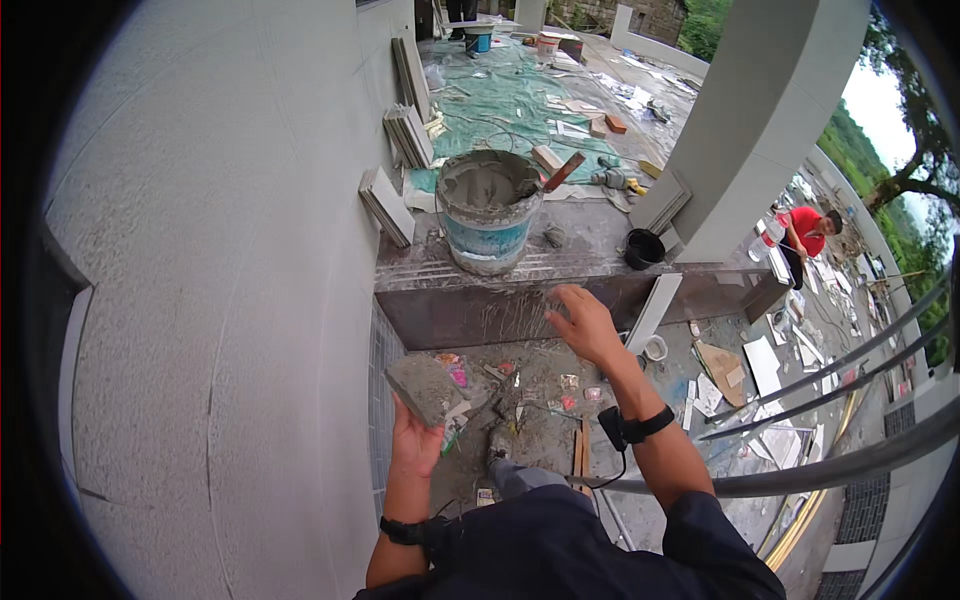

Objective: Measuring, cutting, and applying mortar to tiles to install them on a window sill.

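Note:
My left hand point(415, 440) grips a small slab point(424, 388) by its lower edge. Its upper face looks covered in grey mortar. Out ahead, my right hand point(585, 325) is raised in front of the ledge, its fingers loosely bent and apart with nothing visible in them. Beyond it on the ledge stands a blue-and-white bucket point(487, 240) with grey mortar inside and crusted round its rim. A red-handled tool point(565, 172), perhaps a trowel, leans out over the bucket's right side; its working end is hidden.
A plastered wall point(250, 250) rises close on my left. Tile stacks point(408, 137) lean against it. A black bowl point(643, 248) sits by the pillar point(755, 120). Thick cables point(840, 455) cross at right. Debris litters the lower floor. A person in red point(808, 232) is at far right.

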Action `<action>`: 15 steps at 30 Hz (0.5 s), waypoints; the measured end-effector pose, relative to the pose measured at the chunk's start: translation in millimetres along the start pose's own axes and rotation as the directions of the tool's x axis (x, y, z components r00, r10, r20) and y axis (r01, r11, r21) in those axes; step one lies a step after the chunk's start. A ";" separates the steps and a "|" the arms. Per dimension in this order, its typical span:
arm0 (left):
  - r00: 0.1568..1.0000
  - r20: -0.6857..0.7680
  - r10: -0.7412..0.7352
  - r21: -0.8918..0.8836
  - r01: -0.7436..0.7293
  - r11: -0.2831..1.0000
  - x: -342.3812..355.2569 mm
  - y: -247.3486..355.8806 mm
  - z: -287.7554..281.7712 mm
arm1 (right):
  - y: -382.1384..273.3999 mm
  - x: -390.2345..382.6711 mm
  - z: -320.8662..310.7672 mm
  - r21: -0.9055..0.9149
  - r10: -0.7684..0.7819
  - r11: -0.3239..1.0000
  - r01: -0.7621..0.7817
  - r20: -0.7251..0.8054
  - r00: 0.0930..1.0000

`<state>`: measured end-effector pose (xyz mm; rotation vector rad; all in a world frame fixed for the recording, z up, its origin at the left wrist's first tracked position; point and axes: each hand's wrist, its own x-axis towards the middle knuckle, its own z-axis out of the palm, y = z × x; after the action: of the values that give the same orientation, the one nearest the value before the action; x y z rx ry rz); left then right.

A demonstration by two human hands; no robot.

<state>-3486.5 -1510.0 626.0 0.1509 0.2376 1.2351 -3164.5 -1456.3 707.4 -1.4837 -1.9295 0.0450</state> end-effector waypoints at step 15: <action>0.999 0.035 -0.023 0.021 0.022 1.000 306.4 55.3 40.2 | 268.9 321.4 86.3 -0.719 0.216 0.596 0.357 0.572 0.791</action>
<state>-3431.9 -1201.7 648.2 0.1871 0.2214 1.2071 -3019.4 -1054.2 687.6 -2.1588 -2.7695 -0.5449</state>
